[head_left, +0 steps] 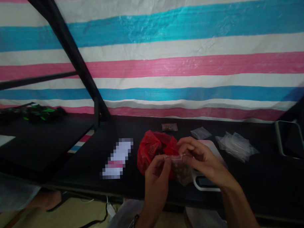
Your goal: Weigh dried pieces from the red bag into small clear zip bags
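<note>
At the near edge of the black table [269, 189], both hands meet over a small clear bag [182, 168] with brownish bits inside. The left hand [156, 175] pinches the bag's top edge at its left end between thumb and fingers; the right hand [202, 160] is closed on the same top edge from the other side, fingers curled over it. The bag hangs between them just above the table, in front of a red plastic bag [153, 148]. By my reading the step in hand is the pressing shut of the bag's mouth, and the next move calls for running the pinch evenly along the strip while keeping the bag upright, so nothing spills.

Just under the right hand lies a flat white device [205, 185], partly hidden by it. The red plastic bag sits crumpled and open-looking just behind the hands; what it holds cannot be made out. To its left lies a white packet [117, 158], blurred. Further right is a loose pile of empty clear bags [236, 144], and beyond that a phone [291, 139] lies face up. Nearer the striped tarp [179, 43] lie one empty clear bag [200, 133] and one small filled bag [169, 127] of brownish bits.
</note>
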`<state>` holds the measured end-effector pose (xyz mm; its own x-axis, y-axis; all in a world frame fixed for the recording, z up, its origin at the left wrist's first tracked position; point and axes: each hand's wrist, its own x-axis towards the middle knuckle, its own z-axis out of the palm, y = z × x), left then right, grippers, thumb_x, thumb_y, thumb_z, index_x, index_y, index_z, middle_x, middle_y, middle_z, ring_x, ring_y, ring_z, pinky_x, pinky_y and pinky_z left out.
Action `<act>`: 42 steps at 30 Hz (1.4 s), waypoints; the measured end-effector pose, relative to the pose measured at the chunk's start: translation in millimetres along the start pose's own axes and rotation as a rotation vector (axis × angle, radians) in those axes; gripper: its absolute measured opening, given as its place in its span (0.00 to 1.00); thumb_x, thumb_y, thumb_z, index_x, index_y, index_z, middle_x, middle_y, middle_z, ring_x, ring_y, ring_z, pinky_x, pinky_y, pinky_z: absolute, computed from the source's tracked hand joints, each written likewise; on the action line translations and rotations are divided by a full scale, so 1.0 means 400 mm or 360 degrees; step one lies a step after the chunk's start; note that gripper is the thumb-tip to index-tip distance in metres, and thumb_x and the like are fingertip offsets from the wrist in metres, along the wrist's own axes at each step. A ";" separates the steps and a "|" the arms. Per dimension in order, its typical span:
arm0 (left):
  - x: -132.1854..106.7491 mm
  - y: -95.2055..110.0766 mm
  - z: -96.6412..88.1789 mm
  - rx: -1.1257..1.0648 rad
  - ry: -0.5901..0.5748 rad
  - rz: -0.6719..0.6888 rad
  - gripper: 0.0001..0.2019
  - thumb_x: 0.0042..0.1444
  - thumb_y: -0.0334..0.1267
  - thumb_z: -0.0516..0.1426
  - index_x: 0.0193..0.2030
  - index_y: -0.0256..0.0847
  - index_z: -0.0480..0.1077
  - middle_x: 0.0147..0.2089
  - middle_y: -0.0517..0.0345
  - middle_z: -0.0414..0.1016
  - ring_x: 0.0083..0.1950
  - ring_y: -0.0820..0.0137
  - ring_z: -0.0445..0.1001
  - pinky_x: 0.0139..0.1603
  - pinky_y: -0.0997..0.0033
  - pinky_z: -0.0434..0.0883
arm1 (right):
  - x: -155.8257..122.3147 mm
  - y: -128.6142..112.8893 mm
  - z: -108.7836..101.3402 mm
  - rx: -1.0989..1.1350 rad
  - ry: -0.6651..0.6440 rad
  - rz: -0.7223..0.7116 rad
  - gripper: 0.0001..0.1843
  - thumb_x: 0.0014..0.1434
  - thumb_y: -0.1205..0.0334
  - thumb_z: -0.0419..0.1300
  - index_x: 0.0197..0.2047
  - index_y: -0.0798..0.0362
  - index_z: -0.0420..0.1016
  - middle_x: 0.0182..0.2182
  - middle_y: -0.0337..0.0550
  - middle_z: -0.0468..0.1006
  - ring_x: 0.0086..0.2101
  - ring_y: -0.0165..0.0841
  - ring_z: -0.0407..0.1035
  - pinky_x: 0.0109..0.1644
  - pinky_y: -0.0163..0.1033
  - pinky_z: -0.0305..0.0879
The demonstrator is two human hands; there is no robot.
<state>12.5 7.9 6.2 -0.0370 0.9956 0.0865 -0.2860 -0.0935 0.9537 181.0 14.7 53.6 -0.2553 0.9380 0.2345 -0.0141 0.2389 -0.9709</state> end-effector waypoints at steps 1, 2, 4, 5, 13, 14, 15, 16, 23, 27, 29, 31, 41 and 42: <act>-0.001 0.002 -0.007 -0.0006 0.0038 0.0008 0.19 0.56 0.55 0.69 0.35 0.40 0.80 0.32 0.58 0.84 0.33 0.72 0.80 0.35 0.79 0.76 | 0.003 0.003 0.005 -0.0070 0.0011 0.0004 0.14 0.64 0.63 0.66 0.52 0.48 0.75 0.34 0.34 0.74 0.33 0.30 0.66 0.39 0.37 0.60; -0.003 0.003 -0.015 -0.0004 0.0080 0.0018 0.19 0.55 0.56 0.70 0.35 0.40 0.80 0.32 0.58 0.84 0.33 0.71 0.80 0.33 0.79 0.76 | 0.007 0.006 0.012 -0.0130 0.0025 0.0007 0.13 0.64 0.64 0.66 0.52 0.48 0.75 0.34 0.34 0.74 0.34 0.30 0.66 0.39 0.37 0.60; -0.009 0.002 -0.032 0.0041 0.0131 0.0041 0.18 0.54 0.54 0.70 0.36 0.41 0.80 0.32 0.58 0.84 0.32 0.71 0.81 0.31 0.79 0.77 | 0.014 0.014 0.027 -0.0190 0.0064 0.0006 0.11 0.64 0.65 0.65 0.50 0.48 0.74 0.34 0.35 0.75 0.34 0.30 0.68 0.39 0.37 0.61; -0.011 0.001 -0.041 0.0085 0.0136 0.0057 0.17 0.55 0.53 0.70 0.37 0.41 0.80 0.32 0.58 0.85 0.32 0.71 0.81 0.31 0.79 0.77 | 0.017 0.017 0.035 -0.0194 0.0093 -0.0003 0.10 0.64 0.65 0.65 0.48 0.48 0.73 0.34 0.34 0.75 0.34 0.30 0.68 0.39 0.36 0.61; -0.010 0.007 -0.093 0.0284 0.0226 0.0254 0.10 0.57 0.45 0.68 0.37 0.41 0.83 0.34 0.56 0.86 0.33 0.69 0.84 0.33 0.79 0.79 | 0.041 0.012 0.088 -0.0244 0.0099 -0.0041 0.13 0.65 0.64 0.64 0.53 0.47 0.71 0.36 0.35 0.77 0.37 0.31 0.73 0.43 0.36 0.67; -0.008 0.010 -0.096 0.0269 0.0240 0.0262 0.09 0.57 0.45 0.69 0.37 0.41 0.83 0.34 0.56 0.86 0.34 0.69 0.84 0.33 0.79 0.79 | 0.044 0.010 0.093 -0.0253 0.0099 -0.0042 0.13 0.65 0.64 0.64 0.52 0.47 0.72 0.36 0.35 0.77 0.38 0.31 0.73 0.44 0.36 0.68; -0.006 0.013 -0.098 0.0256 0.0245 0.0264 0.09 0.57 0.44 0.69 0.37 0.41 0.83 0.34 0.56 0.86 0.33 0.69 0.84 0.34 0.79 0.80 | 0.048 0.010 0.099 -0.0259 0.0093 -0.0043 0.13 0.65 0.64 0.64 0.52 0.47 0.72 0.36 0.36 0.78 0.39 0.31 0.74 0.45 0.36 0.69; -0.005 0.016 -0.101 0.0249 0.0242 0.0265 0.09 0.57 0.44 0.69 0.36 0.41 0.83 0.33 0.56 0.87 0.33 0.69 0.85 0.34 0.79 0.80 | 0.052 0.011 0.105 -0.0262 0.0081 -0.0040 0.13 0.65 0.64 0.64 0.52 0.47 0.72 0.37 0.36 0.79 0.40 0.32 0.75 0.47 0.37 0.69; -0.006 0.020 -0.129 0.0356 0.0194 0.0336 0.06 0.60 0.41 0.67 0.38 0.43 0.84 0.38 0.55 0.87 0.38 0.68 0.85 0.39 0.77 0.79 | 0.071 0.013 0.145 -0.0289 0.0094 -0.0105 0.09 0.61 0.67 0.65 0.44 0.48 0.72 0.36 0.36 0.78 0.39 0.32 0.75 0.46 0.37 0.71; -0.005 0.022 -0.145 0.0389 0.0148 0.0387 0.05 0.61 0.39 0.66 0.39 0.44 0.85 0.39 0.55 0.87 0.41 0.68 0.84 0.44 0.75 0.79 | 0.072 0.011 0.157 -0.0354 0.0029 -0.0076 0.14 0.61 0.68 0.65 0.49 0.47 0.73 0.37 0.35 0.79 0.39 0.31 0.76 0.47 0.37 0.71; -0.004 0.025 -0.152 0.0388 0.0140 0.0406 0.04 0.60 0.38 0.66 0.37 0.44 0.85 0.39 0.55 0.87 0.41 0.68 0.84 0.44 0.74 0.80 | 0.071 0.010 0.162 -0.0367 0.0010 -0.0054 0.13 0.61 0.68 0.65 0.48 0.47 0.74 0.37 0.35 0.79 0.39 0.31 0.76 0.46 0.37 0.71; -0.005 0.027 -0.160 0.0396 0.0131 0.0415 0.04 0.59 0.37 0.66 0.36 0.44 0.85 0.38 0.55 0.87 0.41 0.67 0.84 0.45 0.74 0.80 | 0.071 0.008 0.166 -0.0349 0.0008 -0.0045 0.11 0.60 0.68 0.65 0.45 0.47 0.73 0.36 0.35 0.79 0.38 0.31 0.76 0.45 0.36 0.71; -0.012 0.034 -0.195 0.0428 0.0094 0.0311 0.09 0.64 0.41 0.63 0.40 0.44 0.86 0.41 0.54 0.87 0.42 0.67 0.84 0.44 0.74 0.79 | 0.086 0.005 0.165 -0.0251 0.0037 -0.0048 0.15 0.60 0.65 0.70 0.50 0.48 0.75 0.33 0.36 0.82 0.36 0.33 0.78 0.46 0.38 0.72; -0.013 0.031 -0.195 0.0427 0.0118 0.0303 0.09 0.64 0.41 0.63 0.40 0.44 0.86 0.40 0.55 0.87 0.42 0.67 0.84 0.44 0.74 0.78 | 0.087 0.005 0.165 -0.0245 0.0046 -0.0060 0.15 0.60 0.65 0.70 0.49 0.48 0.75 0.33 0.36 0.82 0.36 0.33 0.78 0.46 0.38 0.72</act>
<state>-65.6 0.7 -4.8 -0.1381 0.9562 0.2582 -0.0056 -0.2615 0.9652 108.1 31.1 56.7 -0.2294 0.9339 0.2741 0.1259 0.3077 -0.9431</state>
